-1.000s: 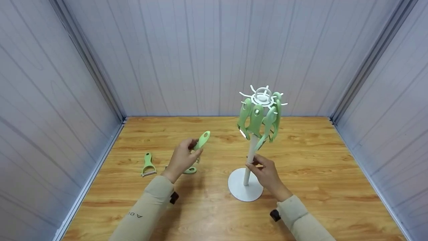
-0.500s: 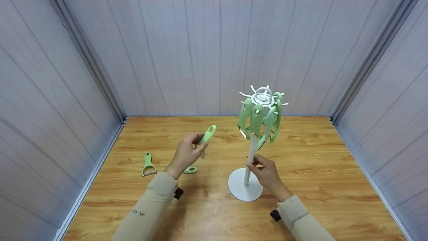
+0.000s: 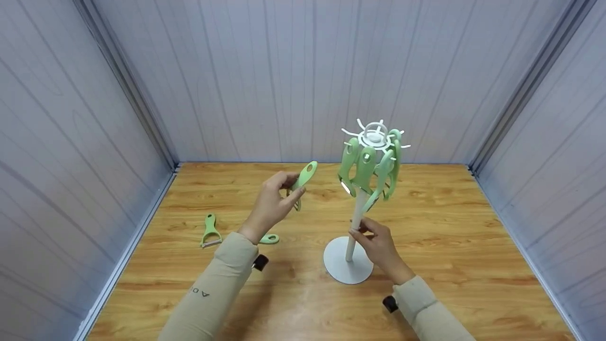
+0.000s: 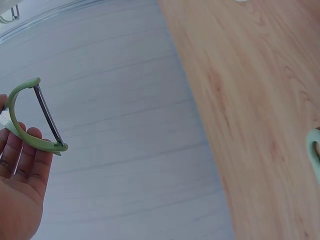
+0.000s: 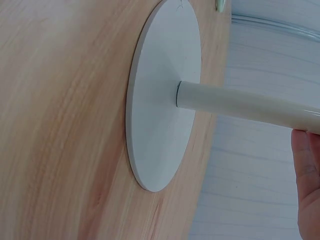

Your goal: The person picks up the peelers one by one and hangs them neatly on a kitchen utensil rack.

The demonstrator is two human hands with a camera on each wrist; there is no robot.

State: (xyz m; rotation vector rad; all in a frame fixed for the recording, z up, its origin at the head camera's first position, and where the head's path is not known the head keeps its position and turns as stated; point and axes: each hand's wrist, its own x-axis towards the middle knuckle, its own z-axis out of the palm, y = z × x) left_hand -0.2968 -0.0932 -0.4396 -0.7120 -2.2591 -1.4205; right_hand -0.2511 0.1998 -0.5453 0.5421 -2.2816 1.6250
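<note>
My left hand (image 3: 274, 201) pinches a green Y-shaped peeler (image 3: 307, 174) above the table, its holed handle end tipped up toward the rack. In the left wrist view the peeler's curved fork (image 4: 31, 140) and metal blade (image 4: 48, 116) show beyond the fingers. My right hand (image 3: 378, 244) holds the post (image 3: 357, 215) of a white rack with thumb and fingers, low under the hanging peelers. Several green peelers (image 3: 363, 170) hang by their handle holes from the hooks of the rack's top ring (image 3: 375, 138). The round white base (image 3: 338, 265) stands flat on the table.
A green peeler (image 3: 210, 230) lies on the wooden table (image 3: 435, 227) at the left. Another peeler (image 3: 270, 239) lies partly hidden behind my left wrist. Pale panelled walls (image 3: 236, 85) enclose the table at the back and both sides.
My left hand has moved up, away from me and to the right, carrying the peeler closer to the rack. My right hand keeps its place on the post.
</note>
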